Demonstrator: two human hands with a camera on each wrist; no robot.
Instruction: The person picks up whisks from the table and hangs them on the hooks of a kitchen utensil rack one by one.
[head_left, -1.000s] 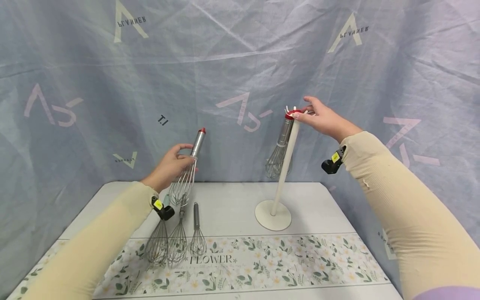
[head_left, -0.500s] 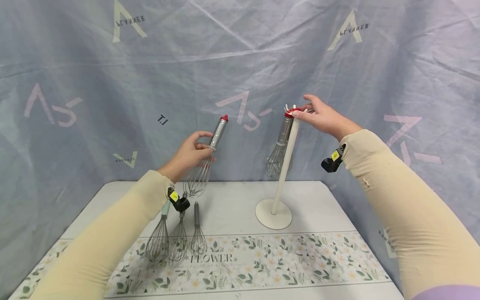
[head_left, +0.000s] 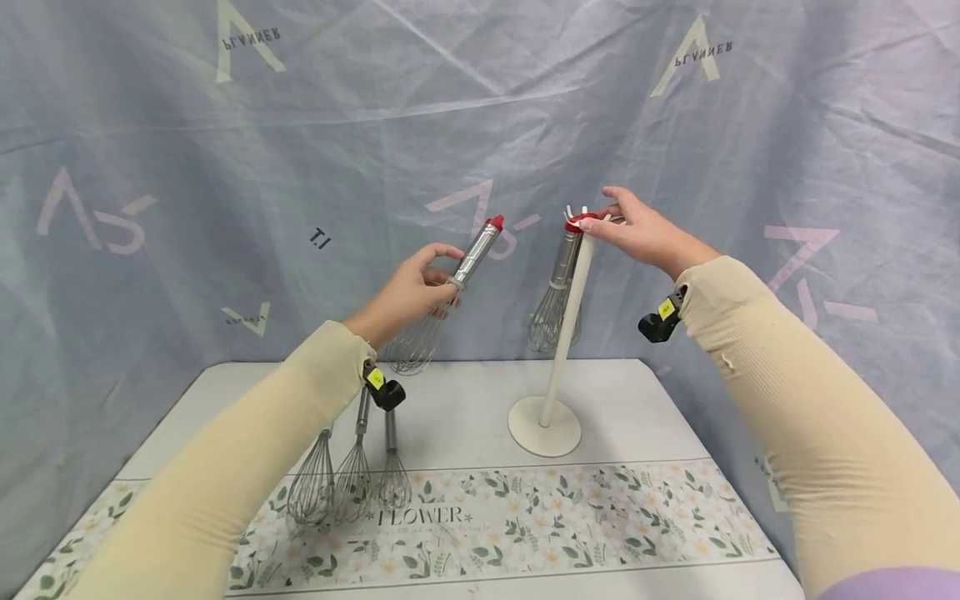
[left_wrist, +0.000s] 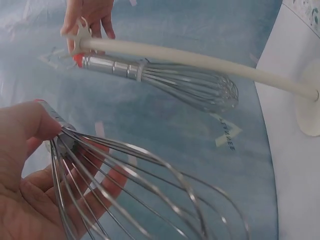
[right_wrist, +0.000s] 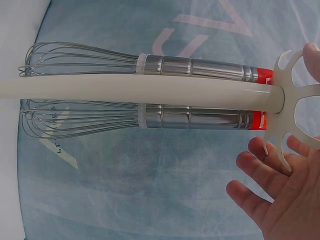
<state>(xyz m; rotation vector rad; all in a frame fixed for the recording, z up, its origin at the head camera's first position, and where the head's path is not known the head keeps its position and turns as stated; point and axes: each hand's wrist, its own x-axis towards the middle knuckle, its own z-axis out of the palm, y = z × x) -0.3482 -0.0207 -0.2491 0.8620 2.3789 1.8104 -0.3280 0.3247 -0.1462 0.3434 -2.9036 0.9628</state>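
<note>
My left hand (head_left: 416, 287) holds a metal balloon whisk (head_left: 475, 257) with a red end cap. Its thumb and fingers grip the whisk where the wires meet the handle, and the handle tilts up to the right. My right hand (head_left: 651, 235) grips the hooked top of a cream whisk stand (head_left: 567, 342), thumb on the hooks and fingers beneath. Two similar whisks hang from the stand, one whisk (right_wrist: 215, 68) and another whisk (right_wrist: 215, 117) on either side of the pole in the right wrist view. The held whisk is apart from the stand.
On the white table (head_left: 457, 408) lie a left whisk (head_left: 311, 487), a middle whisk (head_left: 356, 477) and a small right whisk (head_left: 393, 475). My left forearm partly covers their handles. A floral strip (head_left: 585, 517) crosses the front. Grey-blue cloth (head_left: 375, 125) hangs behind.
My left hand has carried the whisk rightward and up, closer to the stand, and its handle leans further right. The right hand has stayed at the stand's top.
</note>
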